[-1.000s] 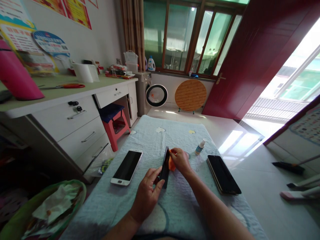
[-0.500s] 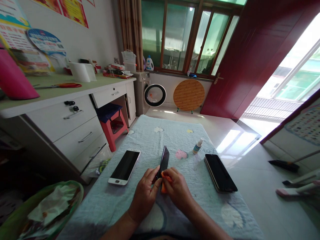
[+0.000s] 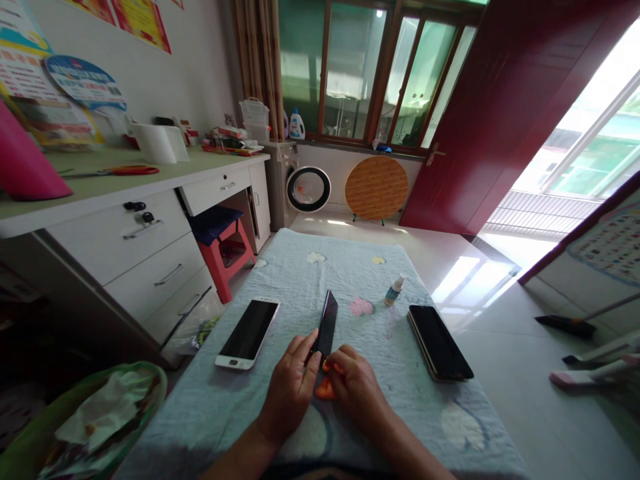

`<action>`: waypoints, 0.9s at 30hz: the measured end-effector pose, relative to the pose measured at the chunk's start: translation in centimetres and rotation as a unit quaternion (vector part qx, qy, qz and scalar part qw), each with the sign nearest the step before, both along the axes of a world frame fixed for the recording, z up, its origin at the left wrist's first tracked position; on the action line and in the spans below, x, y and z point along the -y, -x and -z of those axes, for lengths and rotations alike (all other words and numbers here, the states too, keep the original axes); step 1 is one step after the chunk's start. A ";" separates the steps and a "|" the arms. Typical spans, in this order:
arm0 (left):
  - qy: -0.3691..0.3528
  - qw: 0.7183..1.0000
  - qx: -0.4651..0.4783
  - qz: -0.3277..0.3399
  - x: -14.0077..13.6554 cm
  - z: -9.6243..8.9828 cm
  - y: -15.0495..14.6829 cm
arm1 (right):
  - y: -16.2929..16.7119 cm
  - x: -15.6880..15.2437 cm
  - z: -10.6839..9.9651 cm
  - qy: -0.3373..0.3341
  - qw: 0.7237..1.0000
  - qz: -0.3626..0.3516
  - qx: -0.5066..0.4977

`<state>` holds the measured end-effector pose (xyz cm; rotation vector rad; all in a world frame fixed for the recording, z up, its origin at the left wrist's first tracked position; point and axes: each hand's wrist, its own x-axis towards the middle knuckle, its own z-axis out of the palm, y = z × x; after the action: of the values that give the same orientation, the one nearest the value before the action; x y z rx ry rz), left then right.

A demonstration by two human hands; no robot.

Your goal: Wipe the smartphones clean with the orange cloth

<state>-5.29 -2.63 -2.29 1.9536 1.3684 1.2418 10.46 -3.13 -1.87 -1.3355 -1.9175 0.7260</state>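
Note:
My left hand (image 3: 291, 383) is closed around the lower left side of a dark smartphone (image 3: 328, 325), which stands tilted up on its edge over the cloth. Bunched in the fingers of my right hand (image 3: 356, 381) is an orange cloth (image 3: 327, 388), pressed near the phone's lower end. Part of that end is hidden by my fingers. A white smartphone (image 3: 249, 333) with a black screen lies flat to the left. Over on the right, a stack of dark phones (image 3: 441, 343) rests on the table. A small spray bottle (image 3: 395, 291) stands upright beyond my right hand.
A pale blue patterned cloth (image 3: 290, 267) covers the table. At the left are a white desk (image 3: 145, 250), a red stool (image 3: 227, 257) and a green waste basket (image 3: 160, 387). A washing machine (image 3: 283, 180) with its door open stands behind, near a round wooden tabletop (image 3: 377, 189).
My right hand has slid slightly down along the phone with the orange cloth, and more of the cloth hangs below. My left hand keeps its hold; the view has shifted a little.

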 end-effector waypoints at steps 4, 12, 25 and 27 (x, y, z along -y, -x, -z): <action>-0.009 1.000 -0.011 0.000 0.1 0.2 0.0 | 0.0 -0.6 -0.2 0.014 0.999 0.019 0.039; -0.037 0.999 -0.027 0.000 -0.1 0.6 0.1 | -0.2 -6.4 -0.3 0.024 0.991 0.080 0.104; -0.007 0.999 -0.009 -0.037 -0.2 0.5 0.4 | 0.1 -12.7 -0.4 -0.009 0.987 0.120 0.110; -0.002 1.000 -0.007 -0.030 -0.1 0.5 0.3 | 0.5 -12.4 -0.6 -0.020 0.989 0.111 0.101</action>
<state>-5.63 -2.50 -2.76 1.9396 1.4427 1.2618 9.94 9.24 -1.27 -1.6174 -1.8858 0.4556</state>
